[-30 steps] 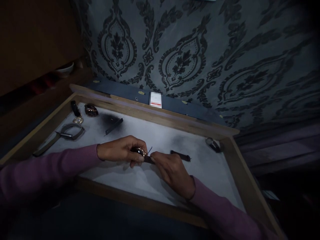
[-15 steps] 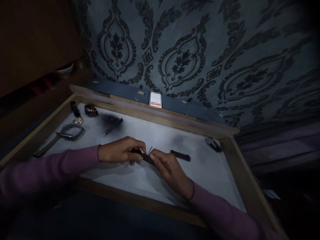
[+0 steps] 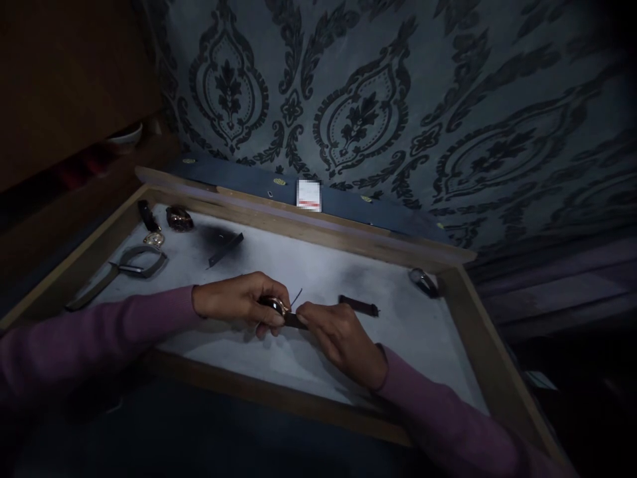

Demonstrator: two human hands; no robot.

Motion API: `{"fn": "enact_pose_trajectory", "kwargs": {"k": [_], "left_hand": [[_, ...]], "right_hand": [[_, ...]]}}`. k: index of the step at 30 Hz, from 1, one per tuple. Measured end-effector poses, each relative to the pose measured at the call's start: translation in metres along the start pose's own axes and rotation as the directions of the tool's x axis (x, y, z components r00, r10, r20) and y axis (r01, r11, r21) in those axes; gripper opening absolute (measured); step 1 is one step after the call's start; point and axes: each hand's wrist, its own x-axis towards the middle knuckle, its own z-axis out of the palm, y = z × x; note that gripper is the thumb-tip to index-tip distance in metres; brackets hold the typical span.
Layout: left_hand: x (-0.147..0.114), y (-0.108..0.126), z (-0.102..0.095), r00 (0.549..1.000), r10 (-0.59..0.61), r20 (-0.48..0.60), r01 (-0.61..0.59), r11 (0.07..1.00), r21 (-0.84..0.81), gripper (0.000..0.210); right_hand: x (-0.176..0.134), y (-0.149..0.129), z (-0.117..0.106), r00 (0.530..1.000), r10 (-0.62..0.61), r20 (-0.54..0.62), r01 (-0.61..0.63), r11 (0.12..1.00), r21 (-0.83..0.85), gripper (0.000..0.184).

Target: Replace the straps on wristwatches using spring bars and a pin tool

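My left hand (image 3: 243, 297) is closed around the case of a wristwatch (image 3: 273, 305) with a dark face and a shiny rim, thumb along its near side. A dark watch strap (image 3: 294, 321) runs from the case to my right hand (image 3: 343, 335), whose fingers pinch its far end. Between the hands, a thin dark rod (image 3: 297, 297) sticks up; whether it lies on the tray or touches the watch I cannot tell. To the right of my right hand, a loose dark strap piece (image 3: 359, 306) rests on the white surface.
A shallow wooden tray (image 3: 343, 236) with a white bottom surrounds the work. At its left lie a grey watch (image 3: 142, 261), a gold watch (image 3: 153, 238) and a dark bracelet watch (image 3: 179, 218). Another strap piece (image 3: 225, 251) and a small watch (image 3: 423, 282) lie farther back.
My left hand has tilted the watch so that its dark face shows more. My right fingers have straightened and lie flatter along the strap. Everything else stays put.
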Motion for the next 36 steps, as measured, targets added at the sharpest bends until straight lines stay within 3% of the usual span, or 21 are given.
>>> {"fn": "enact_pose_trajectory", "kwargs": {"k": [4,12,18,25,36], "left_hand": [[0.0011,-0.0004,-0.0011,1.000,-0.030,0.005,0.030,0.996,-0.086,0.024],[0.0041,-0.0084,-0.0027,0.999,-0.044,0.022,0.048,0.970,-0.236,0.026],[0.0020,-0.0059,-0.0039,0.991,-0.042,0.126,0.056,0.993,-0.106,0.028],[0.0002,-0.0020,-0.0034,0.997,0.013,0.082,-0.017,0.999,0.051,0.027],[0.0000,-0.0011,0.0009,0.997,0.080,0.022,-0.082,0.987,0.135,0.024]], "right_hand": [[0.0000,-0.0005,-0.0026,0.998,-0.065,-0.020,0.065,0.998,-0.017,0.027],[0.0023,-0.0049,-0.0084,0.996,-0.071,-0.060,0.070,0.997,-0.018,0.026],[0.0037,-0.0044,-0.0079,0.998,-0.049,-0.042,0.050,0.999,0.018,0.029],[0.0040,-0.0047,-0.0083,0.999,0.020,-0.033,-0.019,0.999,0.040,0.032],[0.0042,-0.0032,-0.0056,0.998,0.047,-0.036,-0.044,0.995,0.088,0.030]]}}
